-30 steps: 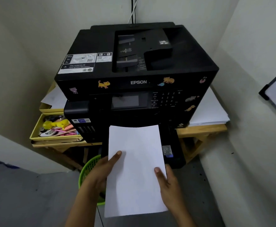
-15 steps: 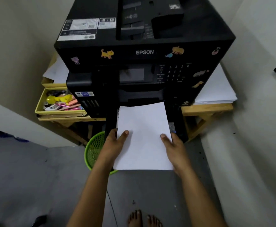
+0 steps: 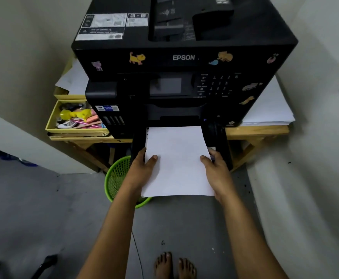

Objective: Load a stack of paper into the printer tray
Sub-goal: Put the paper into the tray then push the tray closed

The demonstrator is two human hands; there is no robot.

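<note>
Head view is all I have, looking down over the printer, which fills the upper centre of the frame on a wooden table.

I see the paper stack at frame centre, its far edge at the printer's front opening and its near half overhanging the floor. It lies over the pulled-out printer tray, whose black side walls show on either side of the sheets. I judge the stack is only partly seated.

My left hand grips the stack's left edge, thumb on top and fingers curled out of sight beneath. My right hand grips the right edge the same way. I take it the two-sided hold keeps the sheets square and level, so they feed straight between the tray walls instead of fanning.

Lower left of the stack, a green basket sits on the floor under the table. At the left, yellow trays hold small coloured items I cannot identify. More loose paper lies on the table at the right.
</note>
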